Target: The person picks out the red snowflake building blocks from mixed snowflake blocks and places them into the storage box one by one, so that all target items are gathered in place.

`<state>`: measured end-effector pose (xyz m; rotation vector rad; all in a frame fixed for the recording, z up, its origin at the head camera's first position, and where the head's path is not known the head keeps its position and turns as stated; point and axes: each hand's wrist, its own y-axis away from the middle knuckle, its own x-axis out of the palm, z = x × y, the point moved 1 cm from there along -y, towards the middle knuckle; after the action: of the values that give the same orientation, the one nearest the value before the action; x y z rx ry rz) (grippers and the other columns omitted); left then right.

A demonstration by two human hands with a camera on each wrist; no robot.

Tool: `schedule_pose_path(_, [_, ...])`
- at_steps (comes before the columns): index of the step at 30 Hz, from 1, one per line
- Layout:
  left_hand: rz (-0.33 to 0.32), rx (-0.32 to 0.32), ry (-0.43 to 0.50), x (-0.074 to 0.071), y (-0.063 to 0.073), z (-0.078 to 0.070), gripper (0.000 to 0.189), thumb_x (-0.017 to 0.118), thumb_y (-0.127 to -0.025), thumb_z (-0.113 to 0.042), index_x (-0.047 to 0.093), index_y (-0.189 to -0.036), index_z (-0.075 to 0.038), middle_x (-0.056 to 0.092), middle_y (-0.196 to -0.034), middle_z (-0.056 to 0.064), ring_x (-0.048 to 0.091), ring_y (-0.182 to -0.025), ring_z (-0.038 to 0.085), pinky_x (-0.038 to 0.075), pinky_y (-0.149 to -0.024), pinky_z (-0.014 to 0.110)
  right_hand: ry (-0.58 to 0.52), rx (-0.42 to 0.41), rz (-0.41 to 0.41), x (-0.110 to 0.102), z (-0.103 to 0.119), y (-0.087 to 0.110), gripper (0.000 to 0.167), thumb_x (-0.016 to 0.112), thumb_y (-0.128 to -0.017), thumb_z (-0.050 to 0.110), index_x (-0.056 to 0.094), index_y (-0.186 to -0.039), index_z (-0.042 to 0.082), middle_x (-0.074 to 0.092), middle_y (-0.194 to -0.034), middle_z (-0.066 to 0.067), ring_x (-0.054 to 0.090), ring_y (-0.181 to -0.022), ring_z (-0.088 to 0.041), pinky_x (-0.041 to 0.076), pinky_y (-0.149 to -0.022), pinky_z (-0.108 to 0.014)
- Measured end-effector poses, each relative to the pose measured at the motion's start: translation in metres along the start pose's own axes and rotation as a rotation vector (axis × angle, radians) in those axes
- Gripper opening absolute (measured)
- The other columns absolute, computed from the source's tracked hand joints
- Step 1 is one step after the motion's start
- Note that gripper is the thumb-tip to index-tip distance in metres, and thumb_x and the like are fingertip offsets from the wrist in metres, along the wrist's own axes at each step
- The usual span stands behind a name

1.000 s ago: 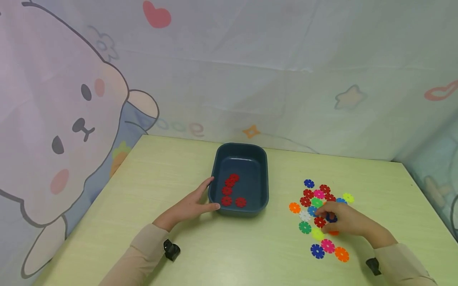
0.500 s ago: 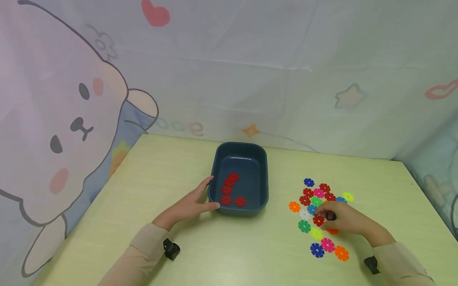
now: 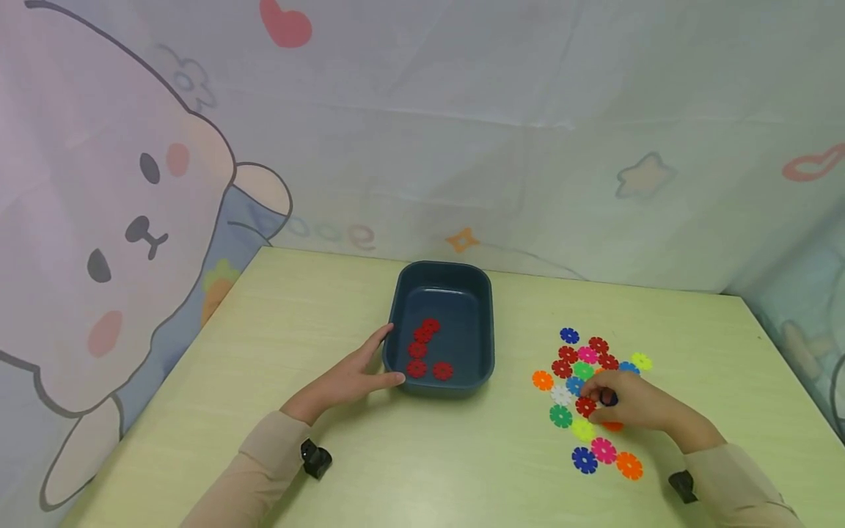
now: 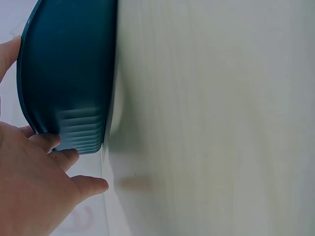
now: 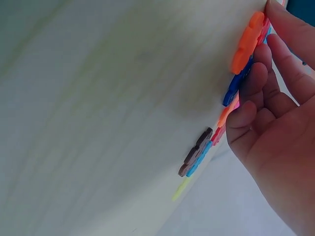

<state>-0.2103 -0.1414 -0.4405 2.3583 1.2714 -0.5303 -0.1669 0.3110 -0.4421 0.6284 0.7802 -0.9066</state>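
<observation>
A dark blue rectangular tub (image 3: 491, 323) stands in the middle of the table with several red snowflake discs (image 3: 417, 350) inside. My left hand (image 3: 350, 378) holds its near left corner, thumb at the front rim and fingers along the outer side. The left wrist view has the left hand (image 4: 37, 182) against the ribbed outer wall of the tub (image 4: 69, 73). At the right, my right hand (image 3: 634, 402) has a red snowflake disc (image 3: 585, 407) between its thumb and curled fingers, low over the pile. The right wrist view hides that disc behind the right hand (image 5: 280, 98).
Around the right hand lie loose snowflake discs: a green disc (image 3: 561, 416), a white disc (image 3: 561, 395), an orange disc (image 3: 629, 466), a blue disc (image 3: 584, 460) and several dark red ones. A printed cloth (image 3: 528, 147) hangs behind the table (image 3: 429, 469).
The right hand and the red disc at its fingertips have shifted slightly left. The left hand stays at the tub's corner. The head view has tilted a little.
</observation>
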Motion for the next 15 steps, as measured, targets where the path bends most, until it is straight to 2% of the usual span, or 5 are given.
schedule_pose_path(7, [0.000,-0.009,0.014,0.0000,-0.0001,-0.0008,0.090,0.066,-0.091,-0.039,0.005,-0.156,-0.030,0.005,-0.162,-0.001,0.008,-0.148,0.028,0.017,-0.114,0.058,-0.011,0.015,0.047,0.0010,-0.0002,-0.0009,0.025,0.077,-0.080,0.017,0.067,-0.101,0.008,0.053,-0.082,0.005,0.047,-0.077,-0.009,0.046,-0.066,-0.022])
schedule_pose_path(15, [-0.003,0.002,0.013,0.0004,0.0006,-0.0008,0.090,0.066,-0.091,-0.038,0.005,-0.156,-0.028,0.005,-0.162,0.000,0.008,-0.148,0.028,0.017,-0.114,0.059,-0.022,0.028,0.071,0.0003,0.0027,-0.0009,0.024,0.077,-0.081,0.016,0.065,-0.100,0.009,0.052,-0.080,0.003,0.047,-0.076,-0.010,0.044,-0.065,-0.022])
